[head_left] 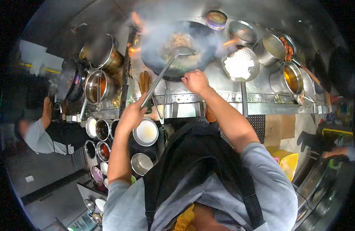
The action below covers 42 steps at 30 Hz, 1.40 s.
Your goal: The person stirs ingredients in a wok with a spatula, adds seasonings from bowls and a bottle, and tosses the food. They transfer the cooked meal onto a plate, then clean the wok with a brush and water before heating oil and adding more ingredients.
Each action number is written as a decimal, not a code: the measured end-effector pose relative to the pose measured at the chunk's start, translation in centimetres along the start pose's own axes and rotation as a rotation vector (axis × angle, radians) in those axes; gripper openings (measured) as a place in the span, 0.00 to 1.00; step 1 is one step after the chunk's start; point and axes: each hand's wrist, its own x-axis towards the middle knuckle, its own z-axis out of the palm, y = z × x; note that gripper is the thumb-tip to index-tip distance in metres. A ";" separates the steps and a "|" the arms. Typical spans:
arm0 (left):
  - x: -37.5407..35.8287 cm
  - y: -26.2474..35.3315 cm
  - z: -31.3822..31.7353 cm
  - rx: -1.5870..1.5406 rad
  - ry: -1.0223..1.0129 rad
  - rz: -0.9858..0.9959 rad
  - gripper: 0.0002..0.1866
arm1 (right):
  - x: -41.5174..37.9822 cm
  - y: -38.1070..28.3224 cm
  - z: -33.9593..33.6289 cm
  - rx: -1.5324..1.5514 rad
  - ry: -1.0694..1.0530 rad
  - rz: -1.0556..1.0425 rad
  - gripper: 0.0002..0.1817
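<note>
My left hand [133,115] is closed round the long handle of a metal ladle [160,75]. The ladle's bowl hangs over a large dark wok [204,32], in front of the food [180,39]. My right hand [196,81] is closed at the wok's near rim, its fingers partly hidden from above. Smoke or steam blurs the inside of the wok, and the food's kind is hard to make out. Flames show at both sides of the wok. A bamboo brush [144,81] stands beside the ladle handle.
A perforated strainer [251,73] with white pieces lies right of the wok. Metal pots [269,50] stand further right, and a pot of reddish liquid [95,87] at left. Several bowls [146,132] sit below left. A co-worker [44,133] stands at far left.
</note>
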 end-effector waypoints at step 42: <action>4.9 1.9 7.5 -0.326 0.115 -0.109 0.30 | 0.4 0.9 1.8 0.201 0.072 -0.066 0.12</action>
